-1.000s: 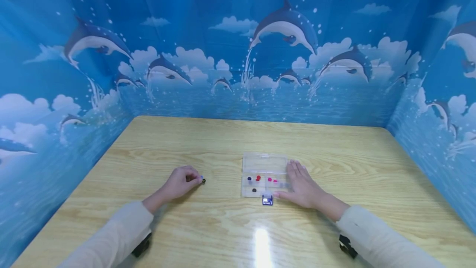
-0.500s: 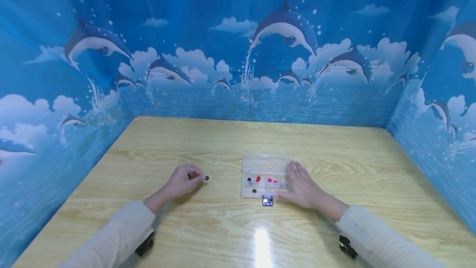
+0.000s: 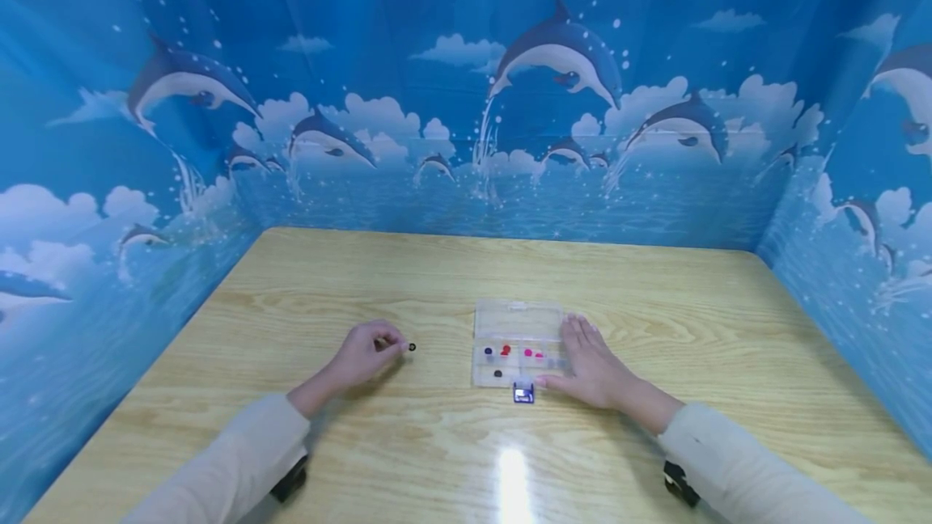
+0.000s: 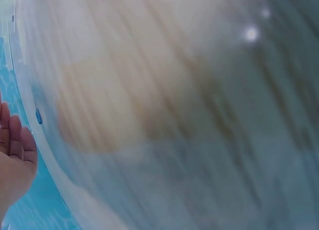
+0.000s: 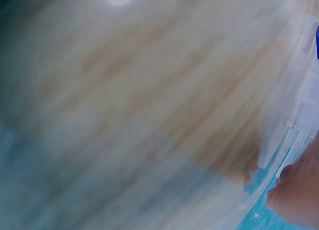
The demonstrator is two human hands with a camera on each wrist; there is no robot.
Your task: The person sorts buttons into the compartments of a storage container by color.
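My left hand (image 3: 366, 356) is left of the box, thumb and forefinger pinching a small black ring-shaped piece (image 3: 412, 347) just above or on the table; which of the two I cannot tell. A clear plastic compartment box (image 3: 484, 378) lies with its lid (image 3: 518, 319) folded back. Inside sit dark pieces, red pieces (image 3: 506, 350) and pink pieces (image 3: 528, 352). With fingers extended, my right hand (image 3: 593, 366) rests along the box's right side, its thumb by the front edge. A small shiny blue square thing (image 3: 523, 392) lies at the front edge, near that thumb.
The wood-patterned table (image 3: 408, 443) spreads around both hands. A blue curtain (image 3: 408, 184) printed with dolphins stands along its back and sides. Both wrist views mostly show blurred tabletop, with part of a hand at one edge.
My left hand has slid a little to the right, towards the box, and the black ring-shaped piece has moved with its fingertips. The right hand and the box stay where they were.
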